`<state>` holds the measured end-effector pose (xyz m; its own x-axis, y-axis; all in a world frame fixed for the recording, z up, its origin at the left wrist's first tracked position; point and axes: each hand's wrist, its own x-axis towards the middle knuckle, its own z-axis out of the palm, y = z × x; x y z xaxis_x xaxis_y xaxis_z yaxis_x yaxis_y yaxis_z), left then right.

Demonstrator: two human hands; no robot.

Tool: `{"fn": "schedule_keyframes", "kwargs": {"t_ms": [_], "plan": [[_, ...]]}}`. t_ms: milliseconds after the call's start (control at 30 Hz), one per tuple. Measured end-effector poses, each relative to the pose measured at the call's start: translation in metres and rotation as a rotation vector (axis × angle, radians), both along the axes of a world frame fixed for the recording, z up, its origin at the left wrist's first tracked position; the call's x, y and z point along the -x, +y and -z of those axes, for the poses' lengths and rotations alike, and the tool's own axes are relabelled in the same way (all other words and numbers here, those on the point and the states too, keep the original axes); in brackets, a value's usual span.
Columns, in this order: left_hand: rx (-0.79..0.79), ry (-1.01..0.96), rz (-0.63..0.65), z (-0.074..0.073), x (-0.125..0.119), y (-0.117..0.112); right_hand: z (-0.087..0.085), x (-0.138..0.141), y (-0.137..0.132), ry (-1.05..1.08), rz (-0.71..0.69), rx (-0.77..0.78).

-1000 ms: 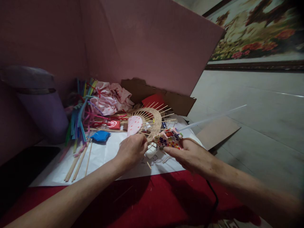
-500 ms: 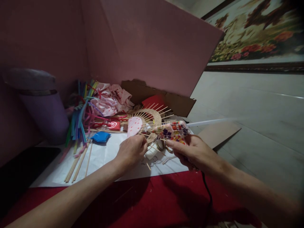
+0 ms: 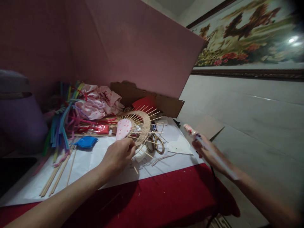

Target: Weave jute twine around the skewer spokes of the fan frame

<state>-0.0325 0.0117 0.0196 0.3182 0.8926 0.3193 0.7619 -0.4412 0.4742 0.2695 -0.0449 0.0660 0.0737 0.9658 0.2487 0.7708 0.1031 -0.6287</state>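
Just below the middle of the frame, the left hand (image 3: 122, 149) has its fingers clamped on the lower edge of the woven fan piece (image 3: 145, 125), fingertips partly hidden behind the knuckles. Out at the right, well apart from it, the right hand (image 3: 209, 155) is wrapped round the handle of what looks like a patterned glue gun (image 3: 190, 131), a pale glue stick (image 3: 217, 155) poking out of its back end. So how far along are we? Partway, I'd judge! A dotted half-disc (image 3: 123, 127) sits at the hub, and a broad band of tan cord already arcs across the spokes. Beyond that band, though, the stick tips run bare, and between hub and band there's an uncovered stretch: that looks like what's left. Whether any glue is on it, I can't tell. Loose twine (image 3: 163, 158) and scissors (image 3: 159, 144) lie just right of the fan, on white paper (image 3: 87, 161).
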Motion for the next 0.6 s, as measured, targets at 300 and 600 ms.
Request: {"fn": "schedule_keyframes", "kwargs": {"t_ms": [300, 600], "plan": [[0.013, -0.007, 0.009, 0.001, 0.001, 0.001, 0.037, -0.04, 0.0, -0.371, -0.112, 0.153], [0.017, -0.023, 0.003, 0.001, 0.001, 0.001, 0.035, -0.049, 0.014, -0.572, -0.102, 0.112]]}}
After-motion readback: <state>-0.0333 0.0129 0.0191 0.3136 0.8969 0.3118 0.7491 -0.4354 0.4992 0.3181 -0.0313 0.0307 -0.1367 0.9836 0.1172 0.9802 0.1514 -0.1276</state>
